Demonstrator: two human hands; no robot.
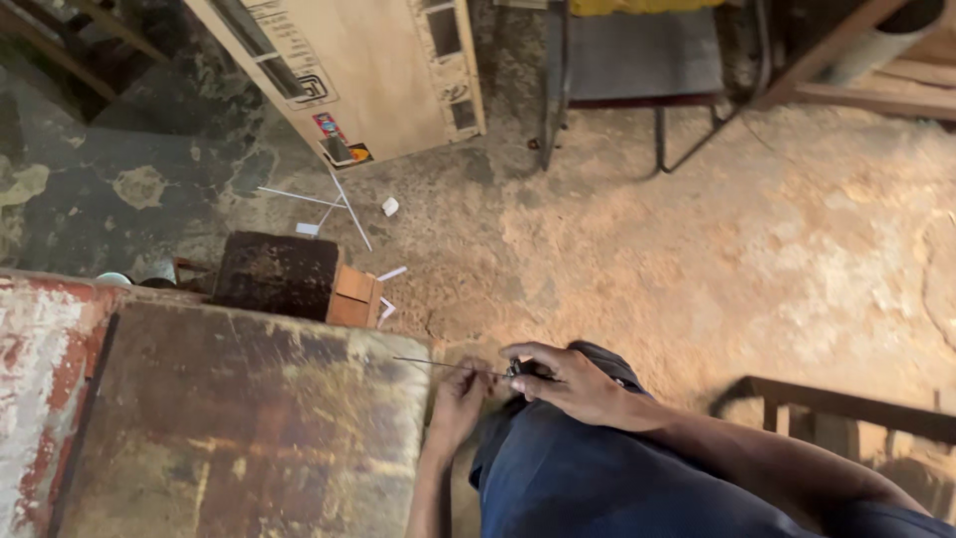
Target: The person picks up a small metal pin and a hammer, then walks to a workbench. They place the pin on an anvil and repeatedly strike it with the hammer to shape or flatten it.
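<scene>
Thin wire [438, 365] over the knee, just past the rusty metal table's [239, 428] right edge, above dusty concrete floor [717, 259]; pinched by left hand [460, 399], right hand [573, 381] closed around probably a small dark tool

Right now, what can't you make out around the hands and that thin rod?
- Head view: the small dark item under the right hand, covered by its fingers.
- The thin rod: too fine to tell its material or tip.
- Left hand: its grip is turned away from the camera.
- Wooden frame: cut off by the right edge.
</scene>
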